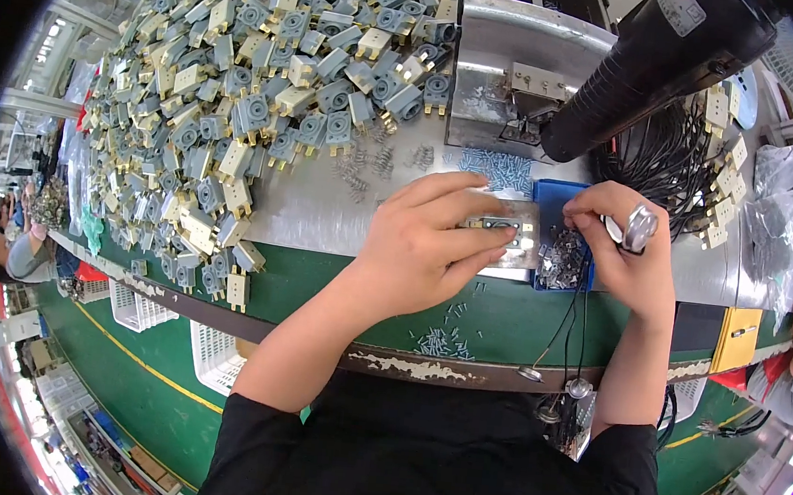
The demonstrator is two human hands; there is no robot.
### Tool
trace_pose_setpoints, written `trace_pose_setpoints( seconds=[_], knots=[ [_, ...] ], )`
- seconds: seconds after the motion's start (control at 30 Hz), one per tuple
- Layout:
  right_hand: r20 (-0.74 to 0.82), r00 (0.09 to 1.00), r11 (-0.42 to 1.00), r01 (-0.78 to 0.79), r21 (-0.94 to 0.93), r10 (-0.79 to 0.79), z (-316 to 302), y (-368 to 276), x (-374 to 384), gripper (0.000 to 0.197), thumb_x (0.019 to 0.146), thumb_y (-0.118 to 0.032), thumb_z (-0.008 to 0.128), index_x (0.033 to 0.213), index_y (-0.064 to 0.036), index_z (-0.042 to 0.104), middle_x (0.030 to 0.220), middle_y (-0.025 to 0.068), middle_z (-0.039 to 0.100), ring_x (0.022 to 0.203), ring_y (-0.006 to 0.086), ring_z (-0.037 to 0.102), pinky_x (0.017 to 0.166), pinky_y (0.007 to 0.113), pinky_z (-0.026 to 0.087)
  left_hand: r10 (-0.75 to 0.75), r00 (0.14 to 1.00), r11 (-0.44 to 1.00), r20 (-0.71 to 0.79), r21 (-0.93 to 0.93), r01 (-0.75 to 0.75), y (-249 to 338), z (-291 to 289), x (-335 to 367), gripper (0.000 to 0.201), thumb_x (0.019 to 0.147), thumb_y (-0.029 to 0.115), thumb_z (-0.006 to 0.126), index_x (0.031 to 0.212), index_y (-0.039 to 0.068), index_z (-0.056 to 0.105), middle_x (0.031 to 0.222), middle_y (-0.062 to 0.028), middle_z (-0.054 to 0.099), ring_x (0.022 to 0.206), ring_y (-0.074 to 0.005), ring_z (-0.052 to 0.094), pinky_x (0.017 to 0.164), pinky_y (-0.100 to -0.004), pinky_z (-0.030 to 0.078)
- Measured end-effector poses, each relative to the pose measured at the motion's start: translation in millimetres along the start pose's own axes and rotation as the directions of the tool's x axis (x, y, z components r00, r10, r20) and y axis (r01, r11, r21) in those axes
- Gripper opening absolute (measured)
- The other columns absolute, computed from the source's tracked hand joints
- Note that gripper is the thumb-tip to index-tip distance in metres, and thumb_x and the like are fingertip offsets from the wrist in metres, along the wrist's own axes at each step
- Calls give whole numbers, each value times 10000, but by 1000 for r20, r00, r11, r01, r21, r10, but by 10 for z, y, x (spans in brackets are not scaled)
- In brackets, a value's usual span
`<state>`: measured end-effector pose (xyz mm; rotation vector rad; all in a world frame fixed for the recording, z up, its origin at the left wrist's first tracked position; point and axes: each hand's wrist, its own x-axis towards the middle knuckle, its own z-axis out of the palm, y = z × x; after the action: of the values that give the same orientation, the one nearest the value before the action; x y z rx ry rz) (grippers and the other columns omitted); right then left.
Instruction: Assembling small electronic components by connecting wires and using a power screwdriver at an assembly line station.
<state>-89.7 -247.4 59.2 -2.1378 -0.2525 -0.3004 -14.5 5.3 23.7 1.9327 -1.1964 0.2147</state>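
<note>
My left hand (430, 238) reaches over a metal plate (525, 256), its fingers closed about a small plug part (490, 225) with a brass-coloured end; the fingers cover much of it. Above the blue tray (553, 188), my right hand (638, 273) has thumb and forefinger pinched together. A shiny silver round-ended tool (642, 227) lies within that hand's grasp; its kind is unclear. Whatever sits at the pinched fingertips is too small to tell. Small metal pieces (562, 259) fill the tray. Behind the plate lie bluish screws (498, 169).
A large heap of grey and cream plug housings (258, 103) covers the left. Springs (356, 169) lie beside it. A black cylindrical device (657, 72) leans in from above, near black cables (660, 143). More screws (445, 343) are at the front edge. Other people work at both sides.
</note>
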Motion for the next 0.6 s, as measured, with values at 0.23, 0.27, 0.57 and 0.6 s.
trace_pose_setpoints(
  seconds=[0.23,0.27,0.57,0.6],
  knots=[
    [-7,999,999,45,19,-45,-44,20,-48,85,806,61,680,880,53,722,889,134,734,791,215,724,718,307,570,83,990,984,111,147,-99,36,-129,44,263,816,152,827,1079,146,826,1198,-55,718,1104,-298,672,872,-423,561],
    [-23,999,998,42,52,-41,-50,5,-52,88,788,71,672,861,60,720,884,142,730,789,216,721,714,306,571,86,990,984,113,147,-102,21,-106,51,263,816,152,827,1079,146,826,1198,-55,718,1104,-298,672,872,-423,561],
    [-110,990,981,103,165,-85,-80,-11,-68,145,710,84,638,830,71,717,850,150,718,763,214,701,687,290,544,-141,989,966,48,223,127,-182,-29,440,153,874,167,790,1008,93,787,939,-123,770,832,-326,736,716,-388,579],
    [-106,989,984,113,138,-99,-81,-19,-65,145,708,82,640,832,69,715,849,147,718,754,211,694,679,288,534,-148,984,959,105,257,117,-198,-39,455,152,875,176,788,1002,92,782,916,-117,767,814,-328,733,707,-400,577]
  ],
)
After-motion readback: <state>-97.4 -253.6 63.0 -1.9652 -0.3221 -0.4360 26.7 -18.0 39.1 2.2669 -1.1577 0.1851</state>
